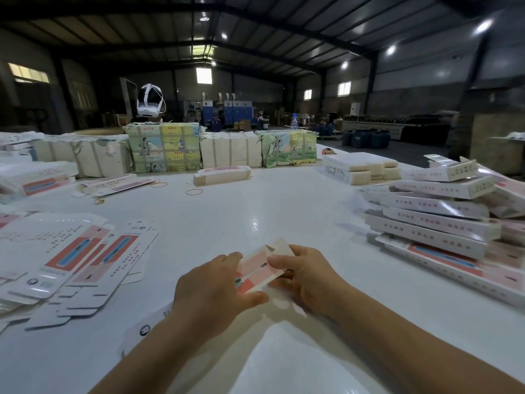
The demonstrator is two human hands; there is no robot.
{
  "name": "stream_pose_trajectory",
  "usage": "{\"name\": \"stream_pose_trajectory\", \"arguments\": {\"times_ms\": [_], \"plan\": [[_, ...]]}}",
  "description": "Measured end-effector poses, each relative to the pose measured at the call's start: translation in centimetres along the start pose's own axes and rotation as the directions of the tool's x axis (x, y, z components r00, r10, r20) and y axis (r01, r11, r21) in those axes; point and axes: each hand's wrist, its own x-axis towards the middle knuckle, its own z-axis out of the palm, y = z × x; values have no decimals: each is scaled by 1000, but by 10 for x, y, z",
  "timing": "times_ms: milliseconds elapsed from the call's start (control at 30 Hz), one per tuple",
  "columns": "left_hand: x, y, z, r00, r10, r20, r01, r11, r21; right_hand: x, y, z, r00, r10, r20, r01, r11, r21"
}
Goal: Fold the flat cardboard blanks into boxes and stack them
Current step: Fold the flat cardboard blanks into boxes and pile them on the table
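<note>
On my white tabletop (284,200), flat blanks (71,260) lie left and folded boxes (437,223) stack right. I judge the half-folded blank (262,267) light, thin and easily creased, best held by its edges. It sits between my left hand (211,288) and right hand (308,275), both sets of fingers pinching it.

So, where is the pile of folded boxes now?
In the head view, the pile of folded boxes lies on the table's right side, right of both hands.
</note>
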Motion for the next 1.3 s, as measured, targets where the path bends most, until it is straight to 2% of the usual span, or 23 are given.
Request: {"name": "stream_pose_trajectory", "arguments": {"times_ms": [33, 67, 100, 133, 167, 200, 267, 300, 400, 467, 600, 767, 967, 1100, 1200, 1300], "plan": [[1, -1, 0, 1000, -5, -4, 5, 1000, -9, -4, 2, 3, 990, -139, -20, 133, 973, -188], [2, -1, 0, 1000, -12, -13, 11, 1000, -9, -7, 3, 6, 955, -298, -1, 265, 854, -448], [2, 0, 0, 1000, -20, -23, 20, 1000, -2, -10, 5, 9, 906, -416, 76, 346, 626, -699], [2, 0, 0, 999, -29, -31, 29, 1000, 6, -12, 8, 12, 864, -472, 175, 380, 381, -843], [2, 0, 0, 999, -36, -37, 37, 999, 15, -12, 9, 14, 836, -493, 243, 390, 221, -894], [1, 0, 0, 998, -41, -42, 42, 999, 24, -11, 11, 15, 825, -492, 278, 403, 166, -900], [0, -1, 0, 998, -41, -55, 44, 997, 57, -13, 14, 17, 835, -465, 293, 424, 206, -882], [-1, -2, 0, 997, -38, -60, 42, 996, 78, -14, 15, 18, 851, -452, 267, 423, 288, -859], [-2, -4, -1, 996, -9, -89, 20, 992, 123, -15, 9, 18, 909, -404, 105, 369, 659, -656], [-2, -4, -2, 993, 12, -118, 2, 993, 121, -13, 5, 16, 948, -314, 43, 298, 836, -460], [-1, -4, -1, 986, 40, -162, -25, 995, 96, -11, -4, 11, 987, -162, -23, 153, 966, -209], [-1, -1, 0, 965, 61, -256, -42, 996, 82, -10, -8, 7, 994, -104, -37, 99, 988, -121], [-3, 4, -1, 965, 101, -241, -58, 982, 179, -16, -3, 16, 954, -297, -45, 277, 928, -249], [-3, 8, -3, 974, 73, -216, -32, 981, 189, -15, 1, 16, 942, -333, -36, 308, 904, -296], [-3, 9, -3, 970, 66, -234, -25, 985, 174, -15, 4, 17, 916, -401, -24, 357, 840, -408], [-4, 11, -5, 967, 51, -248, -20, 992, 124, -18, 9, 18, 857, -516, 1, 418, 692, -588]]}}
